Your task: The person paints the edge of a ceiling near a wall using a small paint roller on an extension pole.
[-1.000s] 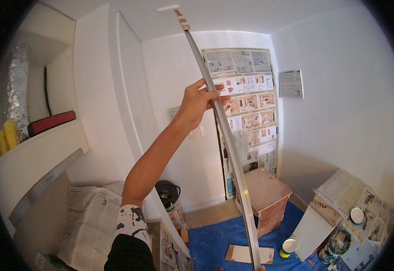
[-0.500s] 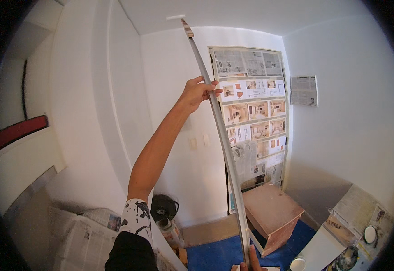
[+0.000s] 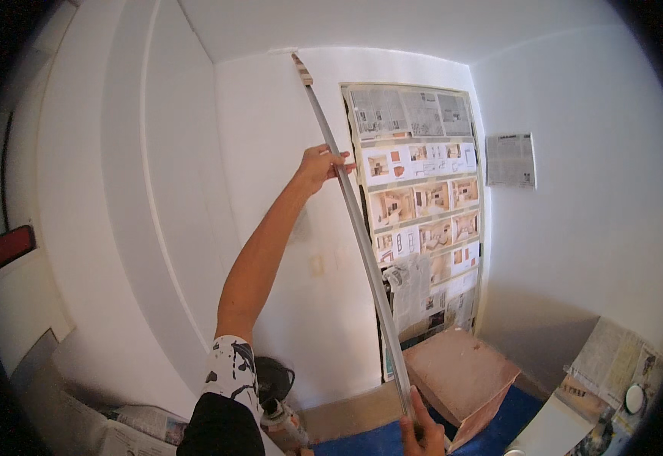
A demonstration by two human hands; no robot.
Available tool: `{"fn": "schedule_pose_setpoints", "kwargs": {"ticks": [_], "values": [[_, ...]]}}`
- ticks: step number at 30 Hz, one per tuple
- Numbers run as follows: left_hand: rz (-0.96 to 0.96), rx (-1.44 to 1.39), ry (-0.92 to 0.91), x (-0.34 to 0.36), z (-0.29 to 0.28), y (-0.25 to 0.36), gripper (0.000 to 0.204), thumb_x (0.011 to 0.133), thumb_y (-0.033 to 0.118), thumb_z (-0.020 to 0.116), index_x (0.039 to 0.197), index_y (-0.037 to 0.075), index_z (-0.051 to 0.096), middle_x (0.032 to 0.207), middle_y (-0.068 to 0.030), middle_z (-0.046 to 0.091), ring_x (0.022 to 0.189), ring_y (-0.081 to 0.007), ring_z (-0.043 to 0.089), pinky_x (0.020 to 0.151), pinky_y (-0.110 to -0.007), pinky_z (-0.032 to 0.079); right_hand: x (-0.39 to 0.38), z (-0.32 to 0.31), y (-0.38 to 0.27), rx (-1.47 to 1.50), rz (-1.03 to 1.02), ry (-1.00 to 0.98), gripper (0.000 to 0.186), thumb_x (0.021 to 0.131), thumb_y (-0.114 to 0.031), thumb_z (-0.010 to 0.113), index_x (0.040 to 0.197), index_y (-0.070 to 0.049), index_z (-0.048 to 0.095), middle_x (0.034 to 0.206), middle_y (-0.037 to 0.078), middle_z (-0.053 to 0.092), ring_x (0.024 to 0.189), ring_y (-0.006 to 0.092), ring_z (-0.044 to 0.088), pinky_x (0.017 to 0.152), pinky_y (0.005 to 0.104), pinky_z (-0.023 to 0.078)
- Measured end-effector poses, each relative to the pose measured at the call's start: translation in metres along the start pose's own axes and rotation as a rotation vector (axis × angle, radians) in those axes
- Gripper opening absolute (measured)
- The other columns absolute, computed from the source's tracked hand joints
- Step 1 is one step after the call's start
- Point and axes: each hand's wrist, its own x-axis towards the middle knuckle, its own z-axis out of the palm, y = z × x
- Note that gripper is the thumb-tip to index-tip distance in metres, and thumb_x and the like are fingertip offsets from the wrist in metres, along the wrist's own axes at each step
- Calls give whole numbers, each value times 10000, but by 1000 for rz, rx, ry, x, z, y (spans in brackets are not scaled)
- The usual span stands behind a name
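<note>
My left hand (image 3: 322, 169) is raised and closed around the upper half of a long grey pole (image 3: 362, 235), some of its fingers stretched out past it. My right hand (image 3: 423, 432) grips the pole's lower end near the bottom of the view. The pole slants up and left to a short brown-and-white piece (image 3: 303, 71) at its tip. Above that tip, a thin white head (image 3: 284, 51) lies along the line where the white wall (image 3: 278, 114) meets the ceiling (image 3: 331, 23). Whether it is a roller or a pad is too small to tell.
Newspaper and printed sheets cover a door (image 3: 423, 190) beyond the pole. A reddish-brown box-like stool (image 3: 460, 372) stands on blue floor sheeting (image 3: 354, 443). At lower right is a paper-covered surface (image 3: 605, 365). A black bucket-like container (image 3: 274, 378) stands by the left wall.
The view has shifted, and the white head has gone from the ceiling to the wall's top edge. My right hand has come further into view, still on the pole.
</note>
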Motion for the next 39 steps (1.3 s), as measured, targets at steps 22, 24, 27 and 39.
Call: {"fn": "schedule_pose_setpoints", "kwargs": {"ticks": [22, 24, 27, 39], "values": [[126, 112, -39, -205, 152, 141, 452, 866, -22, 531, 1282, -125, 386, 1134, -218, 553, 937, -281, 656, 808, -319, 589, -216, -89, -50, -20, 87, 51, 477, 935, -179, 522, 1395, -119, 413, 574, 91, 461, 497, 126, 366, 450, 317, 338], [132, 114, -25, -235, 175, 164, 445, 870, -14, 532, 1279, -121, 394, 1130, -216, 558, 935, -280, 657, 813, -320, 588, -248, -105, -61, -99, -27, 92, 480, 934, -183, 523, 1396, -119, 411, 581, 101, 469, 491, 134, 383, 450, 316, 341], [142, 139, -22, -271, 203, 192, 431, 875, -6, 530, 1273, -116, 406, 1127, -213, 563, 932, -277, 657, 816, -323, 586, -292, -128, -85, -60, -74, 129, 483, 938, -221, 523, 1399, -129, 412, 760, 149, 600, 487, 169, 443, 459, 336, 365], [125, 110, -29, -347, 260, 252, 411, 878, 3, 537, 1262, -95, 429, 1130, -198, 565, 943, -270, 653, 830, -329, 574, -405, -192, -155, -94, 293, 62, 468, 918, -145, 553, 1376, -150, 457, 588, 67, 488, 479, 140, 396, 463, 318, 348]]}}
